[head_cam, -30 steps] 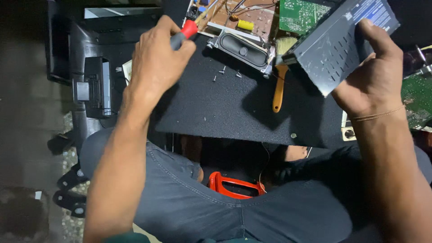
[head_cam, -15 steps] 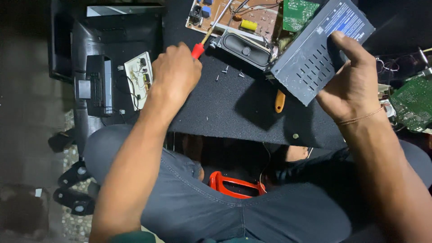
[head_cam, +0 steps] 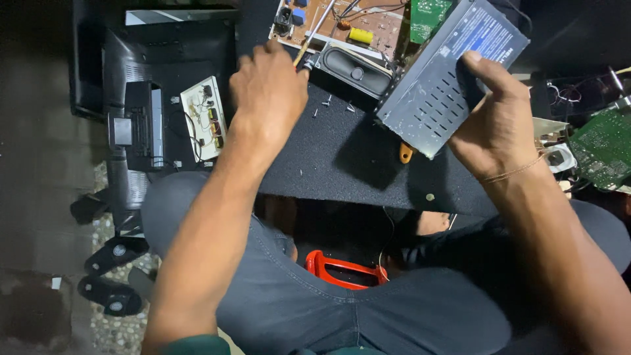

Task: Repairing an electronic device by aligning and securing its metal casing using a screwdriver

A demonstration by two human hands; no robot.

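Nearest, a red plastic piece (head_cam: pixel 342 269) lies between the person's knees, under the black mat (head_cam: pixel 342 164) that serves as the work surface. On it, loose screws (head_cam: pixel 332 104) lie scattered. The right hand (head_cam: pixel 499 125) holds a vented grey metal box (head_cam: pixel 437 85) tilted above the mat, fingers wrapped over its edge. The left hand (head_cam: pixel 268 89) is closed around a screwdriver (head_cam: pixel 309 43) aimed at the brown circuit board (head_cam: pixel 342 23). A tilt too far could drop the box onto the screws, scattering them.

dim overhead light, dark murky edges, sharp centre, slight motion blur.
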